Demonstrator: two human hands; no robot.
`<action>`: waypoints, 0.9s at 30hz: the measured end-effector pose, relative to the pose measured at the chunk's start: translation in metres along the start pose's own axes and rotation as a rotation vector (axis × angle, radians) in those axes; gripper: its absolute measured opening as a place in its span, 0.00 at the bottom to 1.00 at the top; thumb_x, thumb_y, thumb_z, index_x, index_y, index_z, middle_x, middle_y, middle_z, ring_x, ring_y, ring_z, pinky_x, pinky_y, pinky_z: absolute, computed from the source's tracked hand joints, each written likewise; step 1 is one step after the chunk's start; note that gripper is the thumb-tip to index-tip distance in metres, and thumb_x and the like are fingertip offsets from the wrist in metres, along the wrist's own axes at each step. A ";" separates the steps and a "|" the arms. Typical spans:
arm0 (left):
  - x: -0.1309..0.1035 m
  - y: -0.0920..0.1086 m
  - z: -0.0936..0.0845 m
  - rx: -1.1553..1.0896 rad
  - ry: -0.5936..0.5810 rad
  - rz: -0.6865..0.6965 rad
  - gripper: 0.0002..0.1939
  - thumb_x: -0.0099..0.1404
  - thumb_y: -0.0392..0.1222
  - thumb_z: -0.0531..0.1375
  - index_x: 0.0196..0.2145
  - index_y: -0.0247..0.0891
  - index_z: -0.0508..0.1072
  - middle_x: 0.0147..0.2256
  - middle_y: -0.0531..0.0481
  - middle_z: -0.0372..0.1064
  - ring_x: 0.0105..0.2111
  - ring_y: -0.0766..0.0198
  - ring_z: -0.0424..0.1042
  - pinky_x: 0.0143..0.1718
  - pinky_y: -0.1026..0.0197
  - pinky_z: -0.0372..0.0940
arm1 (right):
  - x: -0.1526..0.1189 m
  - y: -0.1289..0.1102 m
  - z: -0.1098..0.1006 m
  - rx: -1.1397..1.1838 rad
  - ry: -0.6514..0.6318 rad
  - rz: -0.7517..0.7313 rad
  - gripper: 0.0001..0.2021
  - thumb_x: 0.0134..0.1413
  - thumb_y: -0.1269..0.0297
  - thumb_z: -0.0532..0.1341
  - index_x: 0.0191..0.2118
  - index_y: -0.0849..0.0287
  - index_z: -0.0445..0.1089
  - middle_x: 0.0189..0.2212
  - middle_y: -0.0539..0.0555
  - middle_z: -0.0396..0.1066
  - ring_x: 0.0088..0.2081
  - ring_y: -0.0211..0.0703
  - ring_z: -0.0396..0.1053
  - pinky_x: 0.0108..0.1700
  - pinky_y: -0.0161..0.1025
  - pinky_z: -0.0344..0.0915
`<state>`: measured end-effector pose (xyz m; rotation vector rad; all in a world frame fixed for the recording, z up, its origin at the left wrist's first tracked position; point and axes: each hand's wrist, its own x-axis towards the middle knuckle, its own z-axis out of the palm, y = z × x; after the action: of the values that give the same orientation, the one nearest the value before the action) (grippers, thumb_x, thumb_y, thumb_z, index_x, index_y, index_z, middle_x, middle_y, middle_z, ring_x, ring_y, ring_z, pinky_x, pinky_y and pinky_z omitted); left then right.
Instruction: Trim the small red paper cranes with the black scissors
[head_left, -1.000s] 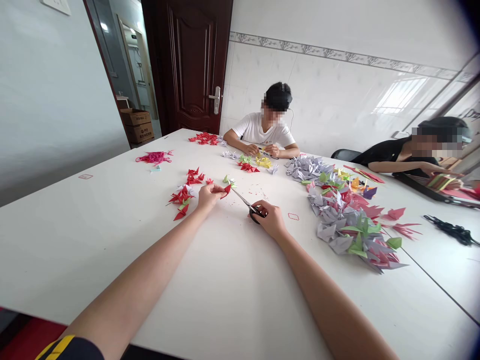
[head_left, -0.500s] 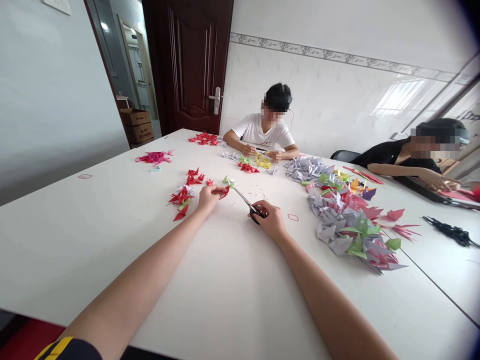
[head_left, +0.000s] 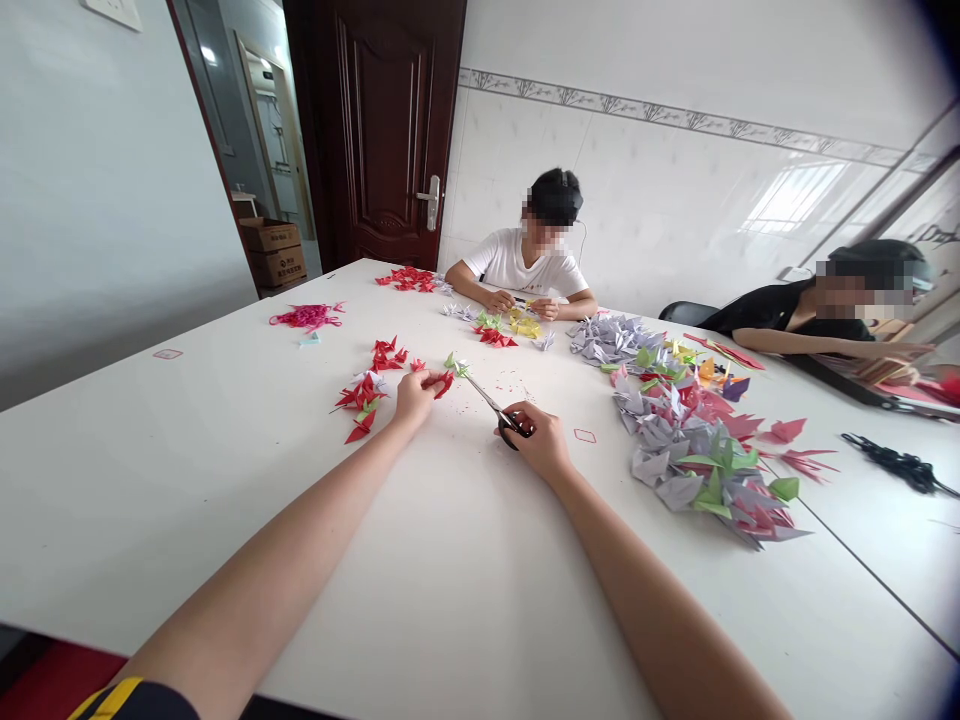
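Note:
Between the fingertips of my left hand [head_left: 418, 396] is a small red folded paper piece [head_left: 444, 385]. My right hand [head_left: 541, 438] is closed round the black handles of a pair of scissors [head_left: 484, 392], whose blades point up and left toward a green and white paper crane [head_left: 457, 367] on the table. Red paper cranes [head_left: 362, 390], with a little white and green among them, lie just left of my left hand. Tiny red paper scraps [head_left: 512, 386] are scattered beyond the scissors.
A large heap of grey, pink and green cranes [head_left: 694, 430] covers the table [head_left: 420, 600] to the right. Pink strings [head_left: 307, 316] lie at the left. One person [head_left: 525, 262] sits across; another [head_left: 787, 305] is at the right, near a black cord [head_left: 896, 462].
My left hand has shifted slightly left with the red paper, which now sits a little farther from the scissor tips. My right hand looks nearly unmoved.

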<state>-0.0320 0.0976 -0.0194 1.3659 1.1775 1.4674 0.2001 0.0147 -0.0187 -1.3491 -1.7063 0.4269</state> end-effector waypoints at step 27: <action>-0.010 0.013 0.001 -0.196 -0.062 0.002 0.08 0.48 0.38 0.68 0.28 0.35 0.75 0.29 0.48 0.74 0.31 0.63 0.72 0.40 0.57 0.68 | 0.001 -0.005 0.001 0.071 -0.092 0.009 0.14 0.44 0.61 0.62 0.40 0.54 0.75 0.27 0.49 0.72 0.27 0.39 0.60 0.32 0.36 0.59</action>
<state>-0.0290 0.0850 -0.0091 1.2690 0.9660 1.4894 0.1960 0.0142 -0.0150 -1.3032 -1.7444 0.5576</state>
